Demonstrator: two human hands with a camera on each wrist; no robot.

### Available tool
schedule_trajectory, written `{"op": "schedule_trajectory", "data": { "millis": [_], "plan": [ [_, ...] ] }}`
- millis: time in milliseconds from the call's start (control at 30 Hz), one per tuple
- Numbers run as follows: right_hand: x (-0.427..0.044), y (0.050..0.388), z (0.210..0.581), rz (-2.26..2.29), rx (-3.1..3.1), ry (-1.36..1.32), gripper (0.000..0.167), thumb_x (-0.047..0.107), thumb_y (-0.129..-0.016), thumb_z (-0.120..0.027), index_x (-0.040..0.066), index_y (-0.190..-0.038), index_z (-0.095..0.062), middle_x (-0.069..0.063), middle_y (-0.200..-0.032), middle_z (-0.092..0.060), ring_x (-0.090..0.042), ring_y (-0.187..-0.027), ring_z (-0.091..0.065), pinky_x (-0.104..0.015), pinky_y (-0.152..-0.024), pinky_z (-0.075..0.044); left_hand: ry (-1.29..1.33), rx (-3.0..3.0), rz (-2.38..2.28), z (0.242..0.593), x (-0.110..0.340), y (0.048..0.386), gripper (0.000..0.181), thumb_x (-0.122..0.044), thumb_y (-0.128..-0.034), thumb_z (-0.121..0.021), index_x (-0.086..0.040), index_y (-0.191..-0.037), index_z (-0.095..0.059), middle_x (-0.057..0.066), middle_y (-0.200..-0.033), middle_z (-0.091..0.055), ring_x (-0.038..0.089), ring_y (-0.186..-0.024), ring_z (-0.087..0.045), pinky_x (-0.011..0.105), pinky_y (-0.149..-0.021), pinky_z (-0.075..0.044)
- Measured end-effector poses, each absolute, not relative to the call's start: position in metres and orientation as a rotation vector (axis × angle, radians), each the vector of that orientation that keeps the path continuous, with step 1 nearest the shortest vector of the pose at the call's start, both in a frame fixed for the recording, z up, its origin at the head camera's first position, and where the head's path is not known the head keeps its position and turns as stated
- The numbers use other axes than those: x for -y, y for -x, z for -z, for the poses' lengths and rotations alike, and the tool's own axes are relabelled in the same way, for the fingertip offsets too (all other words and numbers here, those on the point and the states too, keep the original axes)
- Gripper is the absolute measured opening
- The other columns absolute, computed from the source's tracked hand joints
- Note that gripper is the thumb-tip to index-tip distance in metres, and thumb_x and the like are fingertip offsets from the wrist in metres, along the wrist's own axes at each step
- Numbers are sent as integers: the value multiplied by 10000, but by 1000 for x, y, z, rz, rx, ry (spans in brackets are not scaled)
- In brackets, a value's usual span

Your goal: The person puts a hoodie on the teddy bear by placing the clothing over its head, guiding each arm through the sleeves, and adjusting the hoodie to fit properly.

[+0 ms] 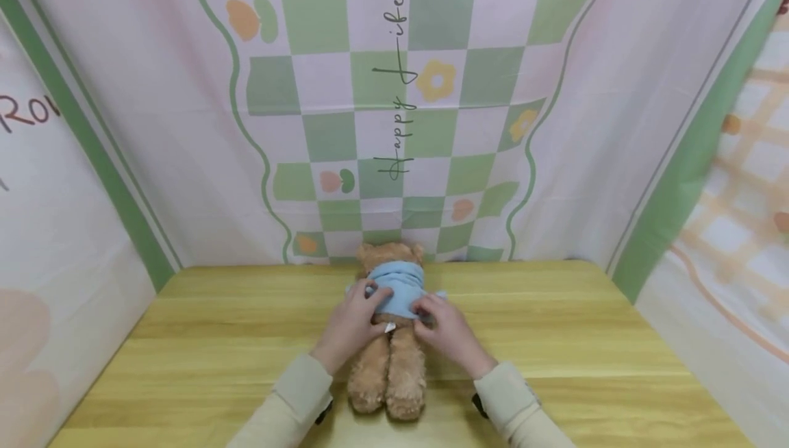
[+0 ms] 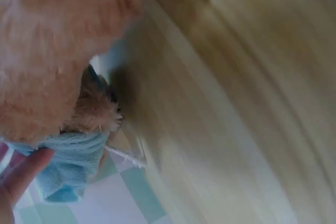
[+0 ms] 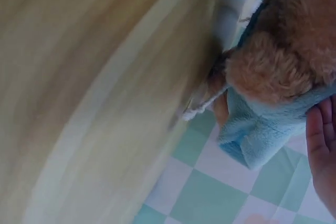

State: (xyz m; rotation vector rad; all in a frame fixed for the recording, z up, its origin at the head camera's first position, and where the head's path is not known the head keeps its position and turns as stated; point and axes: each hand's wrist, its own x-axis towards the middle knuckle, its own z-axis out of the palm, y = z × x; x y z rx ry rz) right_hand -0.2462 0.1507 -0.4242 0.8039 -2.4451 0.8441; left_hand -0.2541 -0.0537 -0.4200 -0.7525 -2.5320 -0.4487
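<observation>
In the head view a brown plush teddy bear (image 1: 405, 379) lies along the table, legs toward me, head at the far edge; its face does not show. It wears a light blue fleece top (image 1: 397, 290). At the left side of the hem, my left hand (image 1: 353, 321) grips the cloth with bent fingers, its thumb by a small white tag (image 1: 390, 327). My right hand (image 1: 448, 328) pinches the hem on the right. Both wrist views show fingers against the blue top (image 2: 73, 161) below brown fur (image 3: 273, 72). A white cord (image 3: 202, 107) hangs beside it.
The wood-grain table (image 1: 542, 352) extends to both sides of the bear. Behind it hangs a green and white checkered curtain (image 1: 314, 16) with printed lettering. Further printed cloths close off the left (image 1: 74, 242) and right (image 1: 727, 229) sides.
</observation>
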Motion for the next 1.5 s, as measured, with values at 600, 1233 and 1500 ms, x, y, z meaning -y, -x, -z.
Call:
{"op": "schedule_trajectory", "data": {
  "millis": [600,1233,1500],
  "plan": [
    [-158,254,424,-745,2380,-808,147,-29,-779,-688,73,-875,-644,-47,-854,-646,-172,-782,-608,-273,-691,-527,905,2419,431,415,70,257,192,-146,-816,-699,-161,-994,-629,-30,-931,-622,79,-773,-607,203,-618,-508],
    [-155,255,419,-1063,2524,-784,47,56,-896,-628,88,-916,-655,-25,-907,-618,-142,-823,-558,-287,-721,-484,836,2550,608,409,68,258,71,-140,-939,-580,-121,-871,-587,-10,-792,-592,112,-687,-561,246,-613,-483],
    [-148,256,418,-926,2521,-750,49,93,-879,-658,122,-853,-629,6,-847,-598,-105,-777,-537,-264,-712,-475,801,2431,324,414,55,252,292,-389,-849,-694,-146,-941,-561,-15,-855,-535,67,-684,-470,180,-555,-424]
  ]
}}
